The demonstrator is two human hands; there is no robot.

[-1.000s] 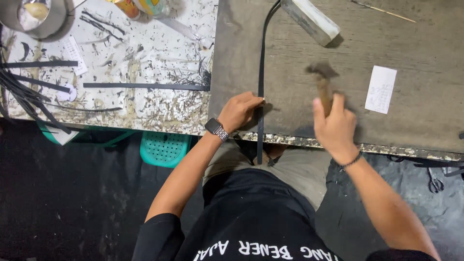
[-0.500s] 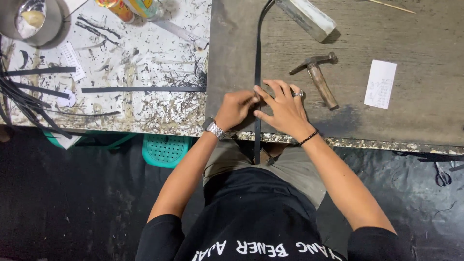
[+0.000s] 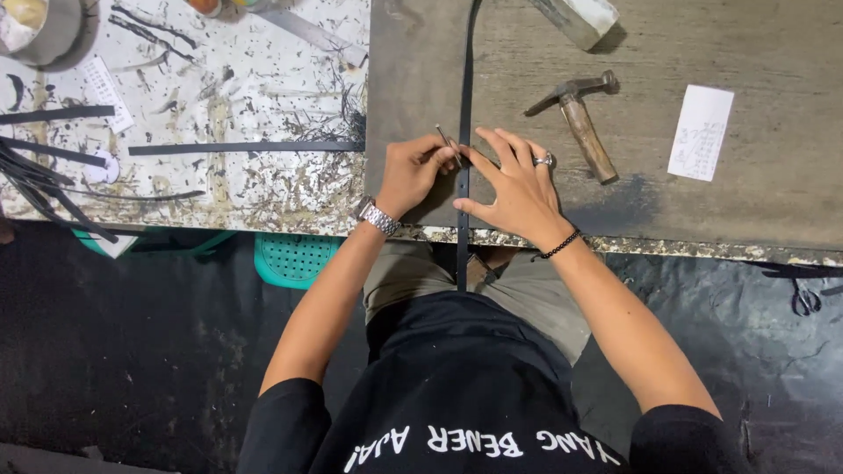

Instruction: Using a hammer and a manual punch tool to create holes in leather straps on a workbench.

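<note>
A long narrow black strap [image 3: 464, 105] runs down the brown work board [image 3: 702, 202] and hangs over its front edge toward my lap. My left hand [image 3: 411, 174] pinches a thin metal punch [image 3: 448, 144], its tip at the strap. My right hand [image 3: 518, 186] lies flat with fingers spread, index finger and thumb pressing the strap beside the punch. A wooden-handled hammer [image 3: 584, 123] lies on the board just right of my right hand, untouched.
A white paper slip [image 3: 701, 132] lies at the right of the board. A clear cylinder [image 3: 580, 17] rests at the top. The scarred white mat [image 3: 219, 105] on the left holds black strips [image 3: 237, 147] and a metal bowl [image 3: 39, 31]. A teal stool [image 3: 294, 259] stands below.
My right hand laid the hammer down on the board and came left to press on the strap. My left hand now holds the punch at the strap.
</note>
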